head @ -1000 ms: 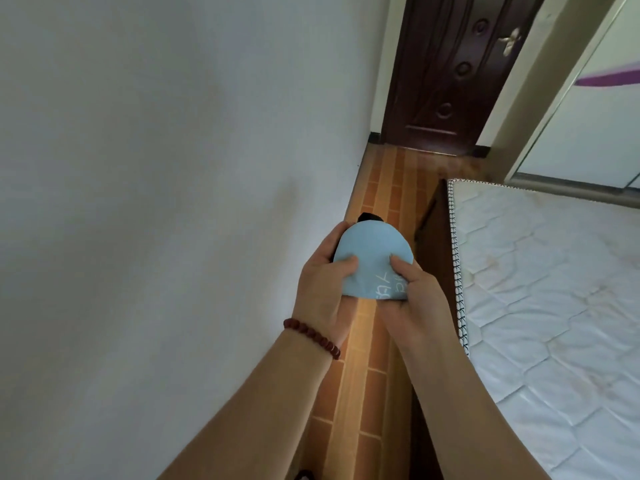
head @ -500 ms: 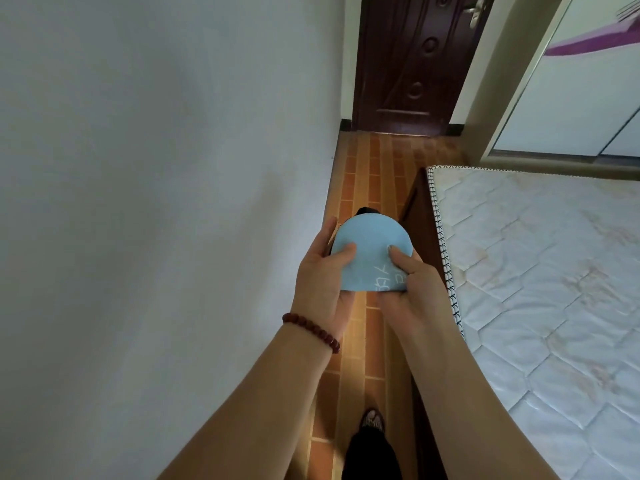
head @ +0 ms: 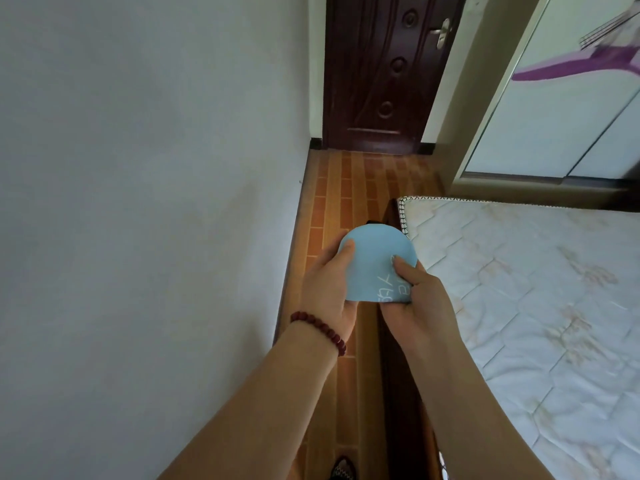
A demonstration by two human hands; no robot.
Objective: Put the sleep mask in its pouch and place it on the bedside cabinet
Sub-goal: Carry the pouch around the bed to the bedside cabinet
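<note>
Both hands, left hand (head: pixel 327 287) and right hand (head: pixel 414 296), still grip the blue pouch (head: pixel 375 265), perhaps carried slightly nearer the mattress (head: pixel 536 289)

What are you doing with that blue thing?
A person is holding a light blue pouch in both hands, the left hand on one side and the right hand on the other. Something black peeks out at its far end. They stand in the narrow gap between a wall and a bed. No bedside cabinet is in view.
</note>
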